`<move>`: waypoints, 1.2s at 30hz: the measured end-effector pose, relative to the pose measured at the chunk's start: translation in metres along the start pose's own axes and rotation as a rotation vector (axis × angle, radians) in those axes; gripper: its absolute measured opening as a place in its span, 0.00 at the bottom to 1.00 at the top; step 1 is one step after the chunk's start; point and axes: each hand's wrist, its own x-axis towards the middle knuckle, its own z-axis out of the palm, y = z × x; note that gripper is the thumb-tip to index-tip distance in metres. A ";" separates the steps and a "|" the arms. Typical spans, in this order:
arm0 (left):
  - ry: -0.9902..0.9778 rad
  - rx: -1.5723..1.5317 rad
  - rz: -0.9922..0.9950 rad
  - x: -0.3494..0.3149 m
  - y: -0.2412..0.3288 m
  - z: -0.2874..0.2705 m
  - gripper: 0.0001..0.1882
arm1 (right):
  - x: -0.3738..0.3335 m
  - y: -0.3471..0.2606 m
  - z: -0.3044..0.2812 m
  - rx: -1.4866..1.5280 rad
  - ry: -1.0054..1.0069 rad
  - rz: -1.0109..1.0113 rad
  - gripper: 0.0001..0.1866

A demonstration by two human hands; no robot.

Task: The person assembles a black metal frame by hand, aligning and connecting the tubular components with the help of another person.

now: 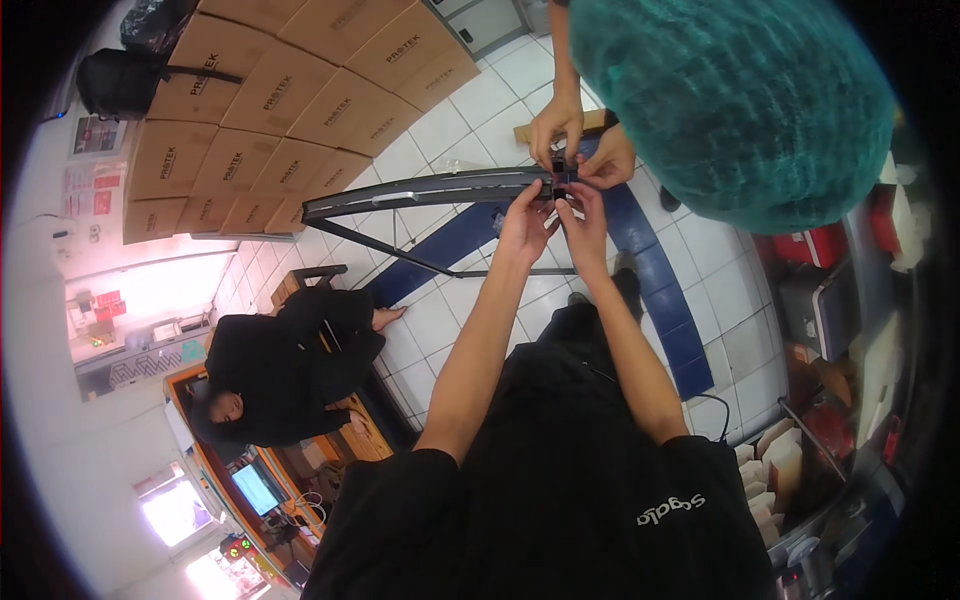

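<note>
A long dark frame of slim bars [430, 187] stretches leftward from the spot where several hands meet. At its right end is a cluster of small black blocky pieces [560, 170], their exact kind too small to tell. My left hand [526, 228] has its thumb and fingers closed on the end of the frame. Beside it, my right hand [586, 232] pinches one of the black pieces. Opposite mine, a co-worker's hands, one [557, 127] above and the other [610, 158] to the right, touch the same cluster. The fingers partly cover the joint.
The co-worker's green hair net [740, 100] fills the upper right. Stacked cardboard boxes [290, 110] stand at the upper left. A seated person in black [290, 365] is at the left, near a wooden desk [200, 470]. White floor tiles [715, 270] carry a blue strip [655, 280].
</note>
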 end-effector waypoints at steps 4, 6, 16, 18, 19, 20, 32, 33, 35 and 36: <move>0.048 -0.038 0.019 0.003 0.001 0.000 0.17 | 0.001 0.004 -0.004 -0.008 -0.045 0.054 0.17; 0.029 -0.012 0.048 0.009 0.004 -0.003 0.18 | 0.001 0.003 -0.002 -0.034 -0.050 0.035 0.18; -0.011 -0.039 0.062 0.011 0.001 -0.002 0.15 | -0.001 0.005 0.005 -0.035 -0.030 0.036 0.19; 0.017 -0.033 0.072 0.014 0.001 -0.004 0.18 | -0.003 0.003 0.008 -0.021 0.015 0.022 0.19; 0.011 -0.034 0.072 0.014 0.000 -0.006 0.19 | -0.003 0.001 0.010 -0.014 0.037 0.015 0.19; 0.005 -0.036 0.073 0.014 0.000 -0.009 0.19 | -0.003 -0.001 0.011 -0.032 0.015 0.028 0.19; 0.026 0.014 0.071 0.018 -0.002 -0.009 0.21 | -0.004 0.005 0.007 -0.066 -0.029 0.048 0.19; 0.031 0.013 0.074 0.020 -0.004 -0.011 0.21 | -0.004 0.005 0.006 -0.061 -0.037 0.051 0.19; 0.025 -0.003 0.074 0.021 -0.005 -0.017 0.21 | -0.004 0.004 0.006 -0.056 -0.041 0.054 0.19; 0.021 -0.008 0.071 0.021 -0.005 -0.017 0.21 | -0.005 0.005 0.006 -0.054 -0.035 0.056 0.19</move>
